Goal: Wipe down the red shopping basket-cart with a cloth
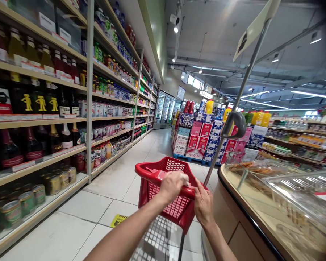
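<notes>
A red plastic shopping cart (151,192) with a perforated basket stands in front of me. Its basket looks empty from here. My left hand (171,186) is closed over the cart's red handle (149,173), right of its middle. A small whitish thing, too unclear to name, shows at the fingers of that hand. At the handle's right end, my right hand (203,203) has its fingers curled over the bar, the thumb side close to the left hand.
Shelves of bottles and cans (62,177) line the left. A curved glass-topped food counter (233,217) stands close on the right. A grey metal pole (244,87) with a sign rises beside the cart. Stacked cartons (197,136) stand ahead, past the tiled aisle (152,145). A yellow sticker (118,220) marks the floor.
</notes>
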`<action>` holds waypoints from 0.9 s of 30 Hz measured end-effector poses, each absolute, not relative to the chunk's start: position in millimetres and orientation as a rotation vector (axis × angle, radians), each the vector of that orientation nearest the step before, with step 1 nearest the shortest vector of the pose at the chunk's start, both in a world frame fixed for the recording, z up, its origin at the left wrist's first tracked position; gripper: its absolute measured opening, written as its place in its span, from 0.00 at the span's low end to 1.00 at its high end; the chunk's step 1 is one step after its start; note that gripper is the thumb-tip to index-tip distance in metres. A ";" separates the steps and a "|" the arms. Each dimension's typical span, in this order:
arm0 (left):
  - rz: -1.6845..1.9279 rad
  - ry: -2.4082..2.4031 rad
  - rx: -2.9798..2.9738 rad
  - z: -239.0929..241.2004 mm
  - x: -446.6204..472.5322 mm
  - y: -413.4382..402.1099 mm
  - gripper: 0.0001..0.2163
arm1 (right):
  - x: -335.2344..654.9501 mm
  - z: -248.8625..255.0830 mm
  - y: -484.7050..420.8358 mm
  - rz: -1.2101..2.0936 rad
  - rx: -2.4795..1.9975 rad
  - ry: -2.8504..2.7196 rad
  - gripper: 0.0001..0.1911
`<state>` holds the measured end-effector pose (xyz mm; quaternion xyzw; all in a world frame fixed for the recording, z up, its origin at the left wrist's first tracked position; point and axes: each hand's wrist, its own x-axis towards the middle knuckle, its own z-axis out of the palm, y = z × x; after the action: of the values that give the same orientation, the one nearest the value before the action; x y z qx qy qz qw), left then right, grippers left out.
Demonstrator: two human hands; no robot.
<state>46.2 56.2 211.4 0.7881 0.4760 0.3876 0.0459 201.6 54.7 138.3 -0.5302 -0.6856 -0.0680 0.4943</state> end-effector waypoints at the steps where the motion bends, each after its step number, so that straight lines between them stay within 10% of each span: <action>1: 1.176 1.584 2.294 218.1 39.1 59.7 0.12 | 202.4 138.2 54.5 -0.156 -1.294 -1.645 0.29; 27: 1.190 1.309 2.816 182.3 50.3 72.0 0.16 | 194.4 159.2 58.5 -0.100 -1.297 -1.575 0.27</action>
<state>50.3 72.0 182.3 0.8432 0.3918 0.3564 -0.0919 194.4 58.5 159.2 -0.5415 -0.6576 -0.0418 0.5221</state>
